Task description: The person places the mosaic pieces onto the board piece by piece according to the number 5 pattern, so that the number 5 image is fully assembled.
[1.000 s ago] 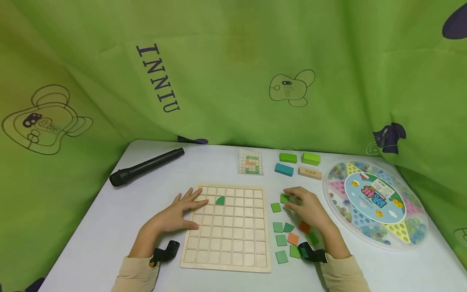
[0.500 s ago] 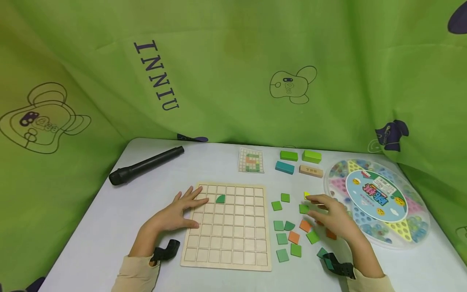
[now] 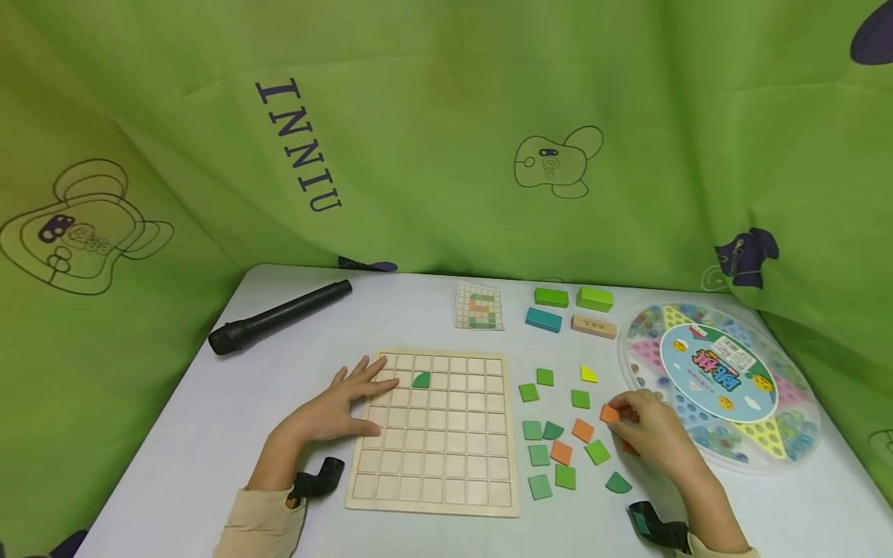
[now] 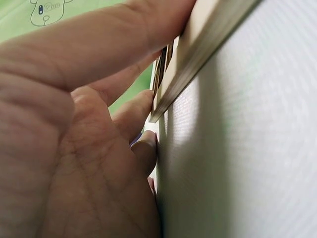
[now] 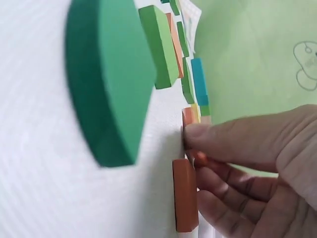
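right hand pinches an orange square

the left hand is spread wide. its fingers and thumb rest on the left side of the wooden board. the board lies flat on the white table and has lots of little boxes. one dark green round-edged piece sits in a box, in the second row from the far side.

the right hand is narrow. its thumb and finger pinch an orange square, to the right of the board. i cannot tell if the square touches the table. a second orange piece lies on the table, under the same hand.

a yellow piece and a green square are near the right hand, on its far side. closer to the person is a green fan piece. more green and orange pieces lie between that hand and the board.

past the board is a grid card with colors on it. a round game box is on the right. a black microphone lies far left.
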Demonstrator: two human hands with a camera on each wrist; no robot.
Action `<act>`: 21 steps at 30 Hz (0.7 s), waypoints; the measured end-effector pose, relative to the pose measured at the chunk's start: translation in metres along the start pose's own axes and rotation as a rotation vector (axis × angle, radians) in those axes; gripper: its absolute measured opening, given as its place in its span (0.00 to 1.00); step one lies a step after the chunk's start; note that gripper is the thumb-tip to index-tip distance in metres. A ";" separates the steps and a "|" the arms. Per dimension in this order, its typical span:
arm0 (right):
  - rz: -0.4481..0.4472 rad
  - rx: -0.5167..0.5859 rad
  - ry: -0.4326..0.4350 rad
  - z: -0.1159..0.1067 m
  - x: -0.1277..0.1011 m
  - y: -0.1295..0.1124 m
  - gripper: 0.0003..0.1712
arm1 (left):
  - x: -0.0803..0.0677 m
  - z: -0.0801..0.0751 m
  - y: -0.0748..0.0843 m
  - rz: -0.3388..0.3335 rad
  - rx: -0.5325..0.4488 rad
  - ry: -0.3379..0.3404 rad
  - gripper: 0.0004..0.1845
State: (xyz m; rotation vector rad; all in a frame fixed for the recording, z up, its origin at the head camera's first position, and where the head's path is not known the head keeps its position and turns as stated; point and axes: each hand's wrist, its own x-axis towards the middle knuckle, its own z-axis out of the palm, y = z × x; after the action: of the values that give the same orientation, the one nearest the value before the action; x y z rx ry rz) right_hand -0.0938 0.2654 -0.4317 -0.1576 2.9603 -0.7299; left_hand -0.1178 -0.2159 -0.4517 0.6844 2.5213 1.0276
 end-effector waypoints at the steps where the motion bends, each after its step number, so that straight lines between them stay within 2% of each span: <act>1: -0.012 0.001 0.014 0.001 0.000 -0.001 0.12 | 0.000 0.000 0.000 -0.001 0.002 0.002 0.41; 5: -0.090 0.048 0.065 0.001 0.000 -0.013 0.13 | -0.002 0.000 0.001 -0.004 0.001 0.009 0.40; 10: -0.230 0.148 0.095 0.010 0.002 -0.049 0.14 | -0.003 0.000 0.002 -0.004 -0.001 0.003 0.40; 17: -0.384 0.283 0.052 0.040 0.030 -0.112 0.14 | -0.001 -0.001 0.002 0.003 0.012 0.004 0.40; 21: -0.445 0.344 -0.018 0.060 0.052 -0.149 0.14 | -0.001 -0.001 0.002 -0.011 0.012 -0.002 0.40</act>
State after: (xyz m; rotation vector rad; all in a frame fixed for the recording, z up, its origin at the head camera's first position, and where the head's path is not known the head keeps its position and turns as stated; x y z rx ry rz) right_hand -0.1270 0.1004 -0.4180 -0.8027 2.7463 -1.2603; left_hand -0.1170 -0.2159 -0.4496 0.6738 2.5288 1.0081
